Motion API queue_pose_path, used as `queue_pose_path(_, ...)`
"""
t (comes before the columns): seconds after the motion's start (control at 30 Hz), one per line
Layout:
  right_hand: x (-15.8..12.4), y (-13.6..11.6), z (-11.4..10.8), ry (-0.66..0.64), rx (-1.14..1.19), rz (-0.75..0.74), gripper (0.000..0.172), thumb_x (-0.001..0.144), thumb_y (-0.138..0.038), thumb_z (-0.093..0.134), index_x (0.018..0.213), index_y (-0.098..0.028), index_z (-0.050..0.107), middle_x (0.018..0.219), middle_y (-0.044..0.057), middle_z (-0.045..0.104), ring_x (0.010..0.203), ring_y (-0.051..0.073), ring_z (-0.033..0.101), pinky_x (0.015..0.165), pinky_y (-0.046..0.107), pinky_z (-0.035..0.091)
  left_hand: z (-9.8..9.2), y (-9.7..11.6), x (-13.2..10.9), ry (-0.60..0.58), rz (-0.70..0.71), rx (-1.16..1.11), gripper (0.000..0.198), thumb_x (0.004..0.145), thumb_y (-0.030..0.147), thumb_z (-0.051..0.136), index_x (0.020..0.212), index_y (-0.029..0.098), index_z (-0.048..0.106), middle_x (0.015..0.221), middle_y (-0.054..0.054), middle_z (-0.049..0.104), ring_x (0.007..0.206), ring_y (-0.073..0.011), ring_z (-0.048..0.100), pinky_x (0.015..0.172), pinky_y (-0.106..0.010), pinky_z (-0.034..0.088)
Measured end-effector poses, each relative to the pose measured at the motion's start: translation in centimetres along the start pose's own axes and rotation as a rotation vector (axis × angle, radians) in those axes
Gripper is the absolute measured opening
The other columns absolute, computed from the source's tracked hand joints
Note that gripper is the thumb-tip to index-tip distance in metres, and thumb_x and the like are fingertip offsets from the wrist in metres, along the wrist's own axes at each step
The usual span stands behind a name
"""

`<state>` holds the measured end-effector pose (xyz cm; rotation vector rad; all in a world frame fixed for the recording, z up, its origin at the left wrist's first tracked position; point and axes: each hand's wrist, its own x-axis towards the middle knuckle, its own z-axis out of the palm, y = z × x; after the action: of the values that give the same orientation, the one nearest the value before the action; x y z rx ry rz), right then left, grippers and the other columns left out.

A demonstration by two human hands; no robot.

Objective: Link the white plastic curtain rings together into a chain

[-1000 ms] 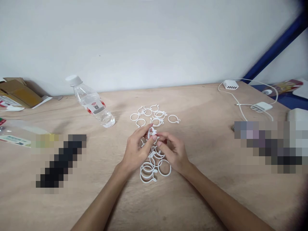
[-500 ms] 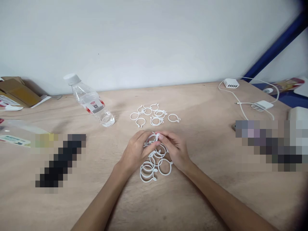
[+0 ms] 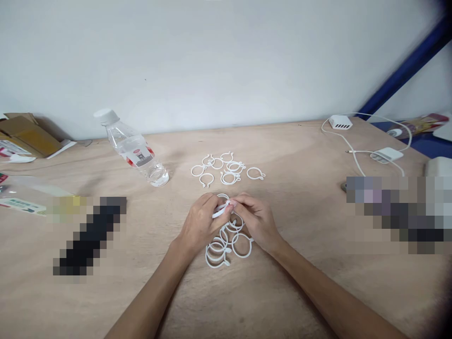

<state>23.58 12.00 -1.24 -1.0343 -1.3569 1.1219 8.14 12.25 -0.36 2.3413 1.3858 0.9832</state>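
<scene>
Currently my left grip (image 3: 201,225) and right grip (image 3: 259,220) pinch one white plastic curtain ring (image 3: 221,210) between them. A heap of rings (image 3: 242,246) lies beneath both grips on the tabletop (image 3: 293,282), another group of rings (image 3: 229,177) just ahead.

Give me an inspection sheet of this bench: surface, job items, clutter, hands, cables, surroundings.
Surface: pale plywood tabletop, marked only by faint stains.
Job items: white plastic curtain rings, one loose group and one pile beneath the hands.
Hands: left hand and right hand both pinch one ring above the pile.
Clutter: clear water bottle lying on its side, cardboard box, two pixelated objects.
Cables: white cable linking a white multi-port charger and a white adapter.
Surroundings: white wall, blue frame bar.
</scene>
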Motion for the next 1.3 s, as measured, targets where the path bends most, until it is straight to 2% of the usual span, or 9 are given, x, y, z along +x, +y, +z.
queue_pose_path(0.23, -0.1, 0.2, 0.1, -0.022, -0.031, -0.002, 0.02, 0.083, -0.031, 0.059, 0.074, -0.018, 0.071, 0.072, 0.004, 0.066, 0.068, 0.016, 0.058, 0.064, 0.028, 0.046, 0.5, 0.2, -0.3, -0.048, -0.037, -0.042, 0.019, 0.09, 0.027, 0.042, 0.076, 0.019, 0.05, 0.074, -0.003, 0.056, 0.07, -0.0169, 0.052, 0.067, -0.031, 0.044)
queue_pose_path(0.4, 0.0, 0.2, 0.2, 0.033, 0.035, 0.029, 0.018, 0.081, -0.031, 0.06, 0.072, -0.018, 0.069, 0.073, 0.004, 0.068, 0.07, 0.017, 0.06, 0.066, 0.029, 0.047, -0.9, 0.0, 0.4, -0.083, -0.09, -0.12, 0.026, 0.093, 0.033, 0.039, 0.085, 0.018, 0.058, 0.085, -0.006, 0.06, 0.083, -0.0197, 0.056, 0.077, -0.035, 0.046)
queue_pose_path(0.47, 0.1, 0.3, 0.2, 0.071, 0.058, 0.049, 0.017, 0.08, -0.03, 0.059, 0.071, -0.019, 0.068, 0.073, 0.003, 0.068, 0.069, 0.017, 0.06, 0.065, 0.029, 0.047, -1.6, -1.1, 1.0, -0.014, -0.104, -0.144, 0.031, 0.096, 0.032, 0.034, 0.095, 0.018, 0.062, 0.097, -0.008, 0.063, 0.095, -0.0212, 0.057, 0.087, -0.038, 0.044)
queue_pose_path(0.53, 0.1, 0.5, 0.1, 0.052, 0.031, 0.019, 0.014, 0.078, -0.025, 0.059, 0.07, -0.019, 0.069, 0.07, 0.002, 0.066, 0.068, 0.016, 0.059, 0.064, 0.029, 0.046, -2.0, -2.8, 1.5, 0.05, -0.131, -0.045, 0.031, 0.095, 0.027, 0.034, 0.104, 0.019, 0.063, 0.108, -0.009, 0.062, 0.105, -0.0232, 0.053, 0.097, -0.042, 0.039)
queue_pose_path(0.63, 0.2, 0.6, 0.0, -0.035, -0.039, -0.096, 0.014, 0.073, -0.016, 0.059, 0.069, -0.021, 0.072, 0.071, 0.002, 0.066, 0.073, 0.017, 0.058, 0.066, 0.029, 0.045, -1.8, -5.5, 2.0, 0.004, -0.092, 0.24, 0.031, 0.089, 0.02, 0.042, 0.112, 0.017, 0.063, 0.114, -0.012, 0.058, 0.106, -0.0281, 0.047, 0.097, -0.048, 0.037)
queue_pose_path(0.8, 0.3, 0.6, -0.1, 0.003, -0.024, -0.1, 0.018, 0.073, -0.015, 0.058, 0.078, -0.021, 0.074, 0.077, 0.004, 0.067, 0.079, 0.018, 0.059, 0.068, 0.03, 0.045, -0.8, -7.5, 2.0, -0.012, -0.018, 0.347, 0.022, 0.088, 0.02, 0.047, 0.094, 0.022, 0.068, 0.111, -0.01, 0.056, 0.101, -0.0276, 0.044, 0.095, -0.049, 0.038)
queue_pose_path(0.97, 0.4, 0.6, -0.1, 0.035, -0.024, -0.072, 0.016, 0.074, -0.016, 0.059, 0.078, -0.021, 0.073, 0.077, 0.003, 0.067, 0.077, 0.017, 0.059, 0.064, 0.029, 0.043, -1.0, -6.6, 1.7, -0.001, -0.016, 0.275, 0.013, 0.087, 0.025, 0.051, 0.086, 0.021, 0.063, 0.118, -0.01, 0.052, 0.111, -0.0283, 0.043, 0.099, -0.051, 0.037)
queue_pose_path(1.1, 0.5, 0.8, 0.0, 0.042, -0.013, -0.041, 0.016, 0.073, -0.018, 0.059, 0.078, -0.021, 0.073, 0.076, 0.003, 0.067, 0.073, 0.016, 0.058, 0.063, 0.029, 0.043, -1.3, -5.1, 1.5, -0.029, -0.002, 0.129, 0.006, 0.086, 0.02, 0.047, 0.087, 0.02, 0.053, 0.127, -0.012, 0.052, 0.122, -0.026, 0.045, 0.102, -0.048, 0.037)
queue_pose_path(1.3, 0.5, 0.9, 0.0, 0.072, 0.01, 0.042, 0.014, 0.075, -0.022, 0.061, 0.08, -0.019, 0.073, 0.077, 0.004, 0.069, 0.07, 0.017, 0.059, 0.065, 0.03, 0.045, -1.1, -3.5, 1.0, 0.0, 0.002, -0.042, 0.012, 0.082, 0.014, 0.048, 0.092, 0.02, 0.049, 0.109, -0.008, 0.065, 0.1, -0.0193, 0.062, 0.084, -0.033, 0.049)
